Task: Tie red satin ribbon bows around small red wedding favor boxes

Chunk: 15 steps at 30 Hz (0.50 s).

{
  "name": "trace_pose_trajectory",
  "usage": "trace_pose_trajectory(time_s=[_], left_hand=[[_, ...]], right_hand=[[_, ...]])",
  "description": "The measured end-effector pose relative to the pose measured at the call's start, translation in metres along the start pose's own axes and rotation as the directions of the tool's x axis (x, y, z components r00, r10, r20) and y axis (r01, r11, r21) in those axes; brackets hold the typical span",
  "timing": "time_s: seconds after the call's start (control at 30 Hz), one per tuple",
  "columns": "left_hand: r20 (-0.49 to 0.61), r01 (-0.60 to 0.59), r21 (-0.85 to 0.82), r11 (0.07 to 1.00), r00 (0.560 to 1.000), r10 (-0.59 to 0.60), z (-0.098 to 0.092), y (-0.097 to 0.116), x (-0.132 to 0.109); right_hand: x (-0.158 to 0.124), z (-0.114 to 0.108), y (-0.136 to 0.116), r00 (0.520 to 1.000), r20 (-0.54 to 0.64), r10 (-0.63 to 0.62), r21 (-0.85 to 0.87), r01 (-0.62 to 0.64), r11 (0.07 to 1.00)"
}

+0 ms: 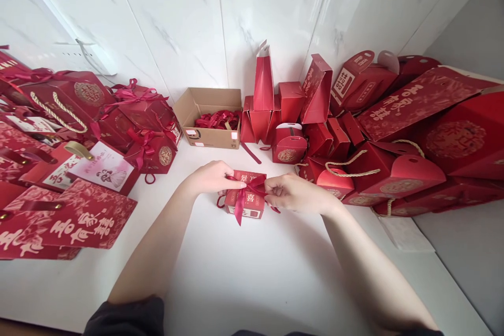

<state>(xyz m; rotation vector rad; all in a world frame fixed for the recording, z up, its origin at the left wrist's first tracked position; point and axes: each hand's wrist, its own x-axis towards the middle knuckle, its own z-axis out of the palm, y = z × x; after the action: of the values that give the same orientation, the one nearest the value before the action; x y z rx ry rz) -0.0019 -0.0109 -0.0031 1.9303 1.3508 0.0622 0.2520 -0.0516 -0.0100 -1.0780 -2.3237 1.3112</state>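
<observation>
A small red gift box with pale Chinese lettering sits on the white table in front of me. Across its top runs a dark red ribbon, gathered at the middle, with one tail hanging down the near side. My left hand is at the box's left, its thumb pressed on the ribbon at the centre and its fingers closed. On the right, my right hand pinches a loop of the same ribbon between thumb and fingers. Red cord shows at both sides of the box.
Behind stands an open cardboard box holding red ribbons. Finished-looking red boxes with bows and red gift bags crowd the left. More red boxes and rope-handled ones are stacked on the right. A tiled wall rises behind.
</observation>
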Motion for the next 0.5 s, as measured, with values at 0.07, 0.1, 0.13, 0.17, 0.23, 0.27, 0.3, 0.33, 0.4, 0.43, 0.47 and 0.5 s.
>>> trace_pose_trajectory(time_s=[0.07, 0.1, 0.13, 0.17, 0.23, 0.27, 0.3, 0.33, 0.4, 0.43, 0.47, 0.5], left_hand=[[-0.005, 0.010, -0.001, 1.000, 1.000, -0.010, 0.000, 0.000, 0.001], [-0.005, 0.016, -0.004, 1.000, 1.000, -0.016, 0.000, 0.001, 0.001], [-0.001, 0.022, -0.009, 1.000, 1.000, -0.022, 0.001, 0.001, 0.001], [0.003, 0.029, -0.015, 0.999, 1.000, -0.029, 0.001, 0.000, 0.001], [0.001, 0.045, -0.025, 0.999, 0.999, -0.045, 0.001, 0.000, 0.000], [-0.003, 0.049, -0.028, 0.998, 0.999, -0.049, 0.001, 0.000, 0.000], [-0.003, 0.048, -0.033, 0.998, 0.999, -0.048, 0.001, 0.001, 0.000], [0.010, 0.040, -0.045, 0.998, 0.999, -0.040, 0.000, 0.001, 0.000], [0.077, 0.010, -0.101, 0.995, 0.997, -0.002, -0.001, 0.003, -0.001], [0.122, -0.004, -0.142, 0.990, 0.992, 0.022, -0.002, 0.004, -0.002], [0.159, -0.013, -0.181, 0.983, 0.986, 0.043, -0.003, 0.005, -0.002], [0.185, -0.017, -0.210, 0.978, 0.981, 0.057, -0.005, 0.006, -0.003]], right_hand=[[0.001, 0.000, 0.001, 1.000, 0.010, 0.001, -0.018, -0.001, 1.000], [0.002, 0.000, 0.002, 1.000, 0.012, 0.006, -0.025, -0.006, 1.000], [0.003, 0.000, 0.004, 1.000, 0.016, 0.013, -0.028, -0.013, 1.000], [0.003, -0.001, 0.005, 0.999, 0.024, 0.022, -0.027, -0.022, 0.999], [0.003, -0.003, 0.010, 0.997, 0.057, 0.044, -0.019, -0.043, 0.999], [0.003, -0.005, 0.012, 0.995, 0.078, 0.054, -0.016, -0.053, 0.998], [0.002, -0.007, 0.014, 0.993, 0.101, 0.060, -0.016, -0.058, 0.998], [0.001, -0.009, 0.016, 0.991, 0.118, 0.062, -0.023, -0.059, 0.998], [-0.001, -0.013, 0.019, 0.991, 0.119, 0.065, -0.044, -0.060, 0.997], [-0.002, -0.014, 0.020, 0.993, 0.102, 0.067, -0.049, -0.062, 0.997], [-0.003, -0.015, 0.019, 0.994, 0.079, 0.069, -0.044, -0.066, 0.997], [-0.003, -0.016, 0.018, 0.996, 0.053, 0.072, -0.023, -0.071, 0.997]])
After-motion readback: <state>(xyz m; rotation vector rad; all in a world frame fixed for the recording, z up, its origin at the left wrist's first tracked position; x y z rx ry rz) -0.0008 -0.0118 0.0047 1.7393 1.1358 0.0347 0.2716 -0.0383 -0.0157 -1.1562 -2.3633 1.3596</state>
